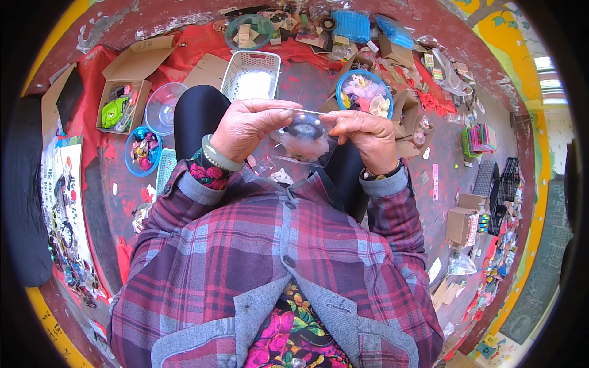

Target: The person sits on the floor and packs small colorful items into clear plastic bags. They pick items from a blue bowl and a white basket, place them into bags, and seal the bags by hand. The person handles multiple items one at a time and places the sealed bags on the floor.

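A clear plastic bag (303, 142) hangs between my two hands, above my lap. Inside it sit a pale pink fluffy piece and a dark grey-blue piece with light round beads; what exactly they make up is hard to tell. My left hand (257, 119) pinches the bag's top edge at its left end, thumb and fingers together. At the other end of that edge, my right hand (363, 133) pinches with thumb and curled fingers. The top edge is drawn nearly straight between them. A jade-like bangle (222, 155) circles my left wrist.
A white plastic basket (251, 76) stands ahead. To its right, a blue-rimmed bowl (366, 94) holds fluffy hair ornaments. On the left are a clear basin (164, 108), a bowl of shiny ornaments (143, 151) and an open cardboard box (123, 106). A green basket (478, 140) stands far right.
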Demonstrator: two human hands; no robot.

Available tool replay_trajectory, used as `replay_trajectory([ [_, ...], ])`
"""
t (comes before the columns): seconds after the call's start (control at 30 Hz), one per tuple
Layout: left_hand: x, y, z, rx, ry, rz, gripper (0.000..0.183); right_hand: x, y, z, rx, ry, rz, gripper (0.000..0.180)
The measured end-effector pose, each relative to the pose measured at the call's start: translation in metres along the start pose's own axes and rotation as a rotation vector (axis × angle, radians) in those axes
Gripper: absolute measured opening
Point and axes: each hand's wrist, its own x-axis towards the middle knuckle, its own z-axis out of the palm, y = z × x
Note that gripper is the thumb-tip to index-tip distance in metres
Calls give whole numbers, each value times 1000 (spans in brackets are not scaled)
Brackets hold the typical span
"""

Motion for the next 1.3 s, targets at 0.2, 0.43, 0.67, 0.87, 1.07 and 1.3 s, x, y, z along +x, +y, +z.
replay_trajectory([
  [0.2,-1,0,-1,93,151,45,24,6,-1,-9,146,199,110,29],
  [0.43,-1,-9,9,330,139,261,17,10,-6,17,-296,102,66,42],
  [0.67,-6,-17,21,445,83,337,14,15,-1,24,-650,49,-171,17],
  [0.87,-13,-8,21,255,61,152,16,11,-7,19,-682,64,-283,11],
  [1.07,-17,4,20,235,39,182,17,5,-19,9,-676,82,-211,10],
  [1.3,-21,14,20,271,104,99,16,2,-31,5,-659,63,-198,11],
])
